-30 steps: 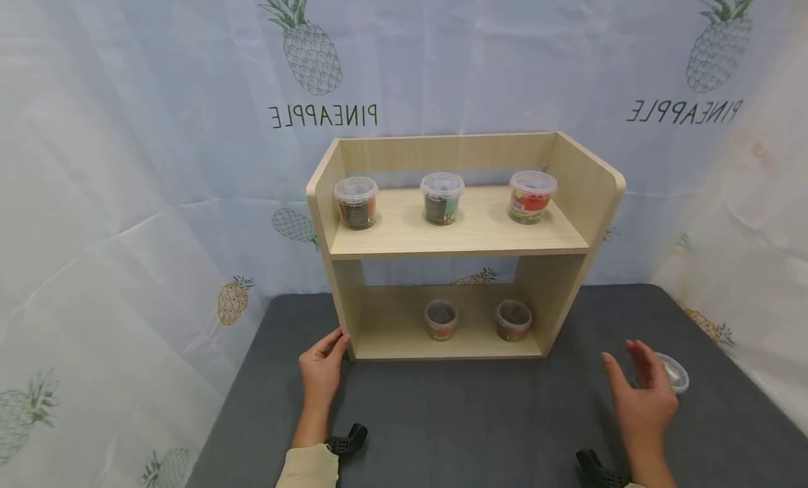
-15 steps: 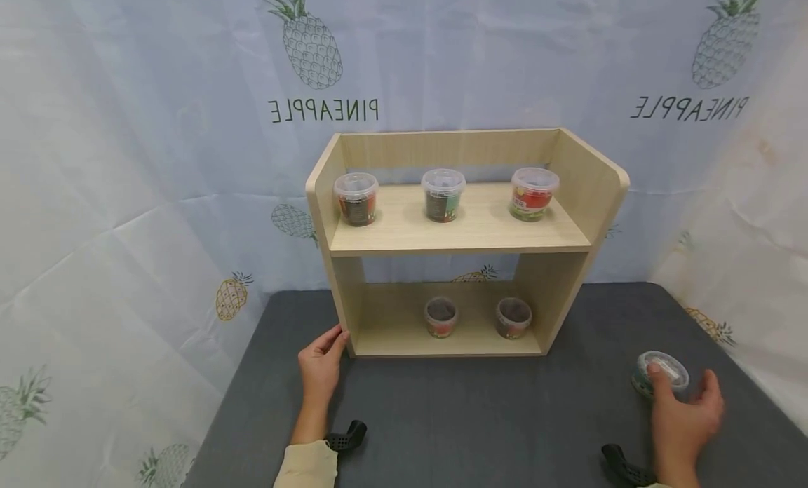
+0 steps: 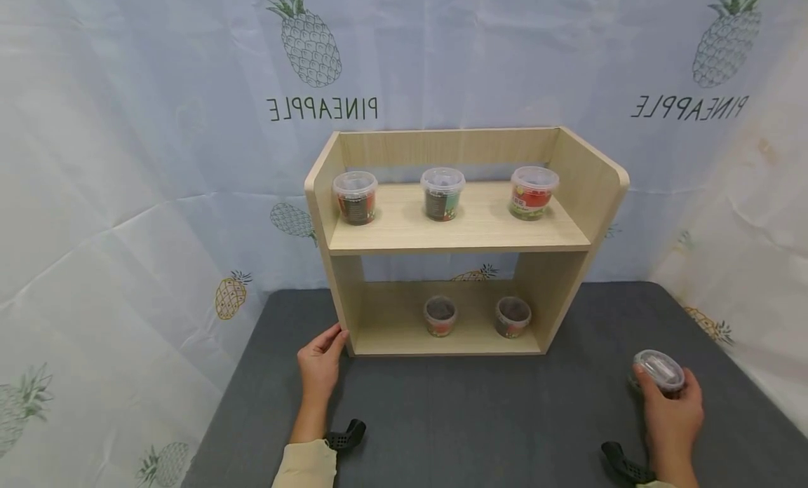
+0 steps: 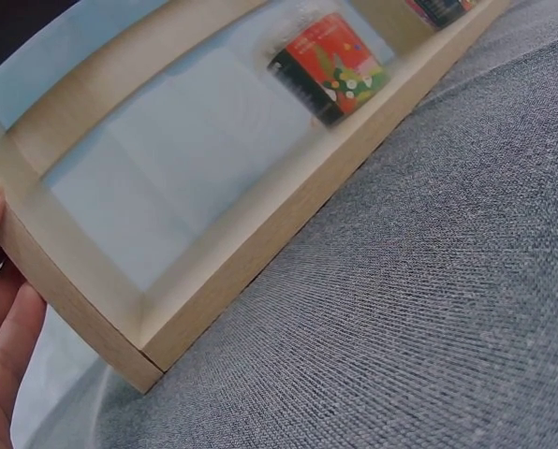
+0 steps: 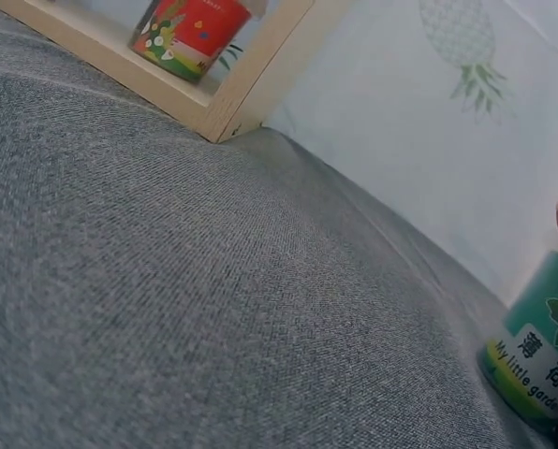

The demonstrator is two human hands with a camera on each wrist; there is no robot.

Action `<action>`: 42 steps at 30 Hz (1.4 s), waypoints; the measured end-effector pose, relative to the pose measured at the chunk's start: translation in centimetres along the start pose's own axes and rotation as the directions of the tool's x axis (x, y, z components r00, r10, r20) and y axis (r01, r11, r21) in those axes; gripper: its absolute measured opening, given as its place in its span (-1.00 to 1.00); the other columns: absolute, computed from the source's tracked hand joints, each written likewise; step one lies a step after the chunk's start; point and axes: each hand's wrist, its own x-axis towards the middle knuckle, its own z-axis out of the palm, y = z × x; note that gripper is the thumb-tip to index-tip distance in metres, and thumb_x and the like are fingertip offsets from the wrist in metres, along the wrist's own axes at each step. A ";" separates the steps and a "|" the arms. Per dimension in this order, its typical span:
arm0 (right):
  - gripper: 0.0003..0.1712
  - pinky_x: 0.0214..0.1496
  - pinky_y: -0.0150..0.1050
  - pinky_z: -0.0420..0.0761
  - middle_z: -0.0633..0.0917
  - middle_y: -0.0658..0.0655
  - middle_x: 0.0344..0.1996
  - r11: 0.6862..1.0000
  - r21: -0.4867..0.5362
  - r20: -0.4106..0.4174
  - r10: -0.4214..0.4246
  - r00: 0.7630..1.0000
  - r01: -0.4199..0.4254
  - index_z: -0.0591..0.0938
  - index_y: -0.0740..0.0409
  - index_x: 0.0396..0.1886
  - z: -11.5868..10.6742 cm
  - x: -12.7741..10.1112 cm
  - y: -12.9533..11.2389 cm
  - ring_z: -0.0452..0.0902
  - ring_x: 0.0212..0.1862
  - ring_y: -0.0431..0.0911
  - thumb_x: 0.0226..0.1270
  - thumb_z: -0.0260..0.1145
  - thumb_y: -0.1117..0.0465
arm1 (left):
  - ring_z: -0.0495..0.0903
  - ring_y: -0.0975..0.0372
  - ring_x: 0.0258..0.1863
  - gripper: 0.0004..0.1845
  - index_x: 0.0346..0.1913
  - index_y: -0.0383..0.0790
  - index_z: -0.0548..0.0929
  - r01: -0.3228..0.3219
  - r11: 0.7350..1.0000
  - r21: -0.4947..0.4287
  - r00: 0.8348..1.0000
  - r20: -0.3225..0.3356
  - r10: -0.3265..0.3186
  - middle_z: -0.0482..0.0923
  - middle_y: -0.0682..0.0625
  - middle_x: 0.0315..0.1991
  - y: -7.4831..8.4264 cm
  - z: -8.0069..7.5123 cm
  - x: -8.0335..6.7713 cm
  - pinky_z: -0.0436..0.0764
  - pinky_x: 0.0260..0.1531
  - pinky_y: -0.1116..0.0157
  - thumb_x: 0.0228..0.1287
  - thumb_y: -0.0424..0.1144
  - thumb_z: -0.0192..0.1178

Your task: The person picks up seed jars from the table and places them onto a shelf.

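Observation:
A small lidded pot [image 3: 658, 370] with a green label [image 5: 541, 355] stands on the grey table at the right. My right hand [image 3: 672, 404] grips it from the near side, fingers curled round it. A two-level wooden shelf [image 3: 461, 239] stands at the table's middle back. My left hand [image 3: 320, 365] rests on the table, fingertips touching the shelf's lower left corner [image 4: 82, 318], fingers straight. Three lidded pots [image 3: 442, 193] stand on the upper level and two pots [image 3: 476, 316] on the lower level.
The grey cloth-covered table [image 3: 480, 418] is backed by a white pineapple-print sheet [image 3: 158, 158] that wraps round both sides. The lower level's left part [image 3: 385, 320] holds nothing. Black wrist mounts [image 3: 344, 437] show near my forearms.
My right hand moved right from the table's middle right to the pot and closed its fingers round it. The left hand stayed at the shelf corner.

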 end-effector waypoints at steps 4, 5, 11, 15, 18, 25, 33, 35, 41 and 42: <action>0.05 0.47 -0.18 0.25 0.19 0.14 0.53 0.999 -0.051 -0.003 -0.006 1.000 0.006 0.05 -0.11 0.59 0.1 0.1 0.0 0.16 0.47 -0.18 0.23 0.37 -0.19 | 0.69 0.48 -0.31 -0.77 -0.11 -0.54 0.71 0.000 1.000 -0.008 1.000 -0.003 0.000 0.69 -0.39 -0.23 0.0 -0.1 0.0 0.62 -0.32 0.55 0.20 -0.45 0.35; 0.05 0.46 -0.17 0.26 0.20 0.14 0.52 0.998 -0.067 0.000 -0.006 1.000 0.006 0.05 -0.10 0.59 0.2 0.1 -0.1 0.18 0.46 -0.17 0.22 0.37 -0.20 | 0.69 0.48 -0.32 -0.77 -0.10 -0.54 0.71 0.001 1.000 -0.009 1.000 -0.003 -0.001 0.69 -0.40 -0.23 -0.1 -0.1 0.0 0.62 -0.32 0.55 0.20 -0.45 0.35; 0.07 0.45 -0.06 0.26 0.22 0.20 0.51 0.991 -0.131 0.033 -0.011 0.999 0.016 0.07 -0.01 0.58 0.3 0.3 -0.3 0.20 0.46 -0.03 0.22 0.35 -0.23 | 0.69 0.49 -0.32 -0.76 -0.10 -0.53 0.71 0.012 1.000 -0.007 1.000 -0.013 -0.012 0.69 -0.39 -0.22 0.0 -0.2 -0.1 0.62 -0.32 0.55 0.20 -0.45 0.36; 0.09 0.42 0.02 0.26 0.24 0.24 0.49 0.987 -0.162 0.046 -0.006 0.999 0.014 0.08 0.03 0.58 0.3 0.3 -0.4 0.21 0.43 0.07 0.21 0.34 -0.28 | 0.69 0.49 -0.31 -0.76 -0.09 -0.52 0.72 0.016 1.000 -0.009 1.000 -0.016 -0.016 0.69 -0.39 -0.21 0.0 -0.2 -0.1 0.62 -0.31 0.54 0.20 -0.44 0.36; 0.10 0.38 0.07 0.26 0.26 0.29 0.47 0.982 -0.189 0.054 -0.004 0.999 0.015 0.10 0.07 0.57 0.3 0.4 -0.4 0.22 0.39 0.14 0.20 0.33 -0.30 | 0.69 0.49 -0.31 -0.76 -0.09 -0.52 0.72 0.017 1.000 -0.006 1.000 -0.017 -0.017 0.69 -0.39 -0.21 0.0 -0.3 -0.1 0.62 -0.31 0.54 0.20 -0.44 0.36; 0.12 0.24 -0.05 0.36 0.32 0.31 0.42 0.979 -0.203 0.059 0.005 0.998 0.007 0.16 0.12 0.55 0.3 0.5 -0.5 0.28 0.28 0.11 0.15 0.36 -0.32 | 0.69 0.49 -0.30 -0.75 -0.09 -0.51 0.72 0.029 1.000 0.011 0.999 -0.023 -0.029 0.69 -0.38 -0.19 0.1 -0.4 -0.2 0.62 -0.31 0.55 0.20 -0.42 0.36; 0.16 0.14 -0.23 0.45 0.36 0.25 0.41 0.987 -0.157 0.066 0.058 0.996 -0.047 0.17 0.08 0.55 0.5 0.2 -0.4 0.39 0.24 -0.01 0.08 0.40 -0.35 | 0.72 0.39 -0.27 -0.75 -0.08 -0.49 0.73 0.020 1.000 0.015 1.000 -0.017 -0.020 0.70 -0.37 -0.19 0.2 -0.3 0.0 0.62 -0.29 0.54 0.20 -0.41 0.37; 0.15 -0.06 -0.39 0.48 0.47 0.17 0.27 0.986 -0.165 0.058 0.042 0.997 -0.031 0.23 0.10 0.52 0.5 -0.2 -0.6 0.48 0.03 -0.20 0.05 0.41 -0.37 | 0.71 0.41 -0.27 -0.75 -0.09 -0.49 0.73 0.016 1.000 0.008 1.000 -0.016 -0.016 0.69 -0.37 -0.19 0.1 -0.2 0.0 0.62 -0.30 0.54 0.19 -0.43 0.37; -0.19 -0.41 -0.68 0.38 0.50 -0.35 -0.30 0.973 -0.065 0.067 -0.219 0.973 0.223 0.45 0.22 0.35 1.8 -3.8 -2.2 0.39 -0.33 -0.57 0.18 0.48 -0.05 | 0.69 0.49 -0.30 -0.75 -0.10 -0.51 0.72 0.023 1.000 -0.013 1.000 -0.014 -0.023 0.69 -0.38 -0.20 0.1 -0.1 0.1 0.62 -0.30 0.55 0.17 -0.45 0.38; -0.26 -0.40 -0.68 0.40 0.50 -0.40 -0.33 0.961 -0.024 0.081 -0.272 0.959 0.275 0.47 0.23 0.32 2.3 -4.6 -2.5 0.42 -0.33 -0.57 0.20 0.48 0.05 | 0.69 0.49 -0.30 -0.75 -0.10 -0.51 0.72 0.028 1.000 -0.013 1.000 -0.012 -0.028 0.69 -0.38 -0.20 0.1 -0.1 0.1 0.61 -0.30 0.55 0.17 -0.45 0.38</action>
